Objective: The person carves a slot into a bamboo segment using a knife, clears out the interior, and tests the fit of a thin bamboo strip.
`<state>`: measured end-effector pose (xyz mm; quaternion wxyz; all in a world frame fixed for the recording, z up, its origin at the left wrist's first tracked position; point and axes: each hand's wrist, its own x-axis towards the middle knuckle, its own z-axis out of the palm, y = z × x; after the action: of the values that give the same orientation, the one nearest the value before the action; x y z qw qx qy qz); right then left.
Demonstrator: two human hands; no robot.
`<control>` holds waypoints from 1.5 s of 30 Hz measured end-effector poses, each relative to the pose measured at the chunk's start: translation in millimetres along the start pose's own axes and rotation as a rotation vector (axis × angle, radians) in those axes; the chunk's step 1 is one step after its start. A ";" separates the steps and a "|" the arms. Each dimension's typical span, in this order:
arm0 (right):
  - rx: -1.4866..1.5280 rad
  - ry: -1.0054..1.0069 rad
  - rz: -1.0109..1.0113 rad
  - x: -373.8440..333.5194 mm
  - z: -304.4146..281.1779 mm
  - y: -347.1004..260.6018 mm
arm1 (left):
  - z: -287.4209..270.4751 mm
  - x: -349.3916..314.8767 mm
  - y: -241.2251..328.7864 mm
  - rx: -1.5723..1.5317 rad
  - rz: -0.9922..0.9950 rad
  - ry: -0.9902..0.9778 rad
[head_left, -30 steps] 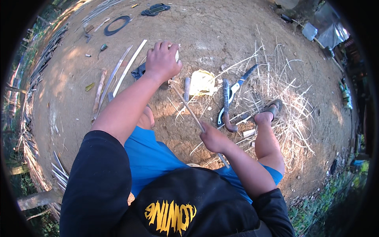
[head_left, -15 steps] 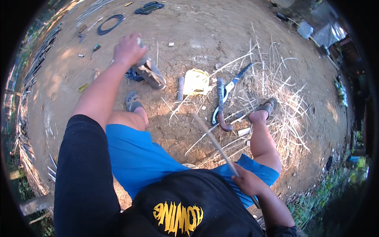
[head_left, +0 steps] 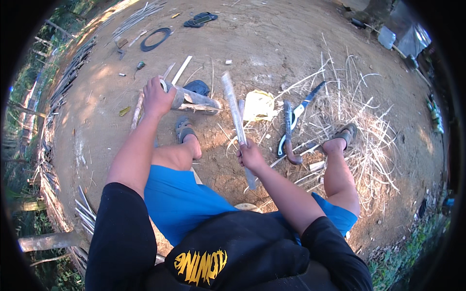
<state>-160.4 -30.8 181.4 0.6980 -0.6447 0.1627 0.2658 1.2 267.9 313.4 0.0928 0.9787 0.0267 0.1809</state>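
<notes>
My left hand (head_left: 159, 98) is wrapped over the near-left end of a hollow grey-brown tube (head_left: 200, 103), whose side is split and jagged. The tube lies nearly level by my left foot, with a dark bundle (head_left: 197, 88) just behind it. Between my knees, my right hand (head_left: 251, 156) is closed around a long, flat, pale wooden strip (head_left: 232, 104). The strip points up and away from me, slightly smeared by motion. To its right are a yellowish packet (head_left: 259, 105), a blade in a dark sheath with a curved brown handle (head_left: 290, 128), and a pruning saw (head_left: 300, 112).
Thin pale shavings (head_left: 364, 155) are heaped around my right foot. Two pale strips stand out behind the tube. Farther off lie a black coil (head_left: 155, 40), a pair of dark flip-flops (head_left: 200, 20) and stacked poles (head_left: 73, 68) along the left edge.
My right hand has come from beside my right thigh to between my knees, swinging the strip more upright. My left hand has lowered toward me, and the tube now lies flatter. The view has shifted.
</notes>
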 end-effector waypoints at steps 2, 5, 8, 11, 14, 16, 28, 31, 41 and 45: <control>-0.091 -0.070 0.060 15.0 16.3 12.2 | -1.3 -6.6 -7.3 -0.012 -0.027 0.024; -0.225 -0.004 -0.042 35.2 29.6 28.7 | -2.4 -13.7 -3.1 -0.054 -0.087 0.021; -0.295 -0.031 -0.028 52.1 29.4 28.4 | -5.8 -20.0 -11.5 -0.034 -0.077 0.044; -0.155 0.065 -0.066 65.4 44.8 27.0 | -9.7 -31.8 -34.7 -0.024 -0.066 0.093; -0.424 -0.037 -0.047 100.8 -2.1 58.6 | 8.5 -14.5 9.0 -0.086 -0.017 0.036; -0.338 -0.155 0.029 87.6 19.3 27.7 | -1.9 -26.0 -29.4 -0.022 -0.062 0.070; -0.003 0.042 -0.029 76.6 33.8 2.8 | -8.6 -22.9 -23.8 -0.079 -0.098 0.059; -0.026 0.083 -0.060 72.3 34.4 15.5 | -8.8 -17.8 -11.7 -0.091 -0.081 0.061; 0.121 0.148 -0.141 68.6 21.5 17.3 | -14.5 -18.0 -6.3 -0.095 -0.135 0.035; -0.012 0.046 -0.012 68.6 28.1 19.8 | -17.4 -20.2 7.6 -0.121 -0.161 0.024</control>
<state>-119.9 8.6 129.4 0.6919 -0.6557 0.1734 0.2476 -23.8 261.7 323.7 0.1655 0.9638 0.0953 0.1861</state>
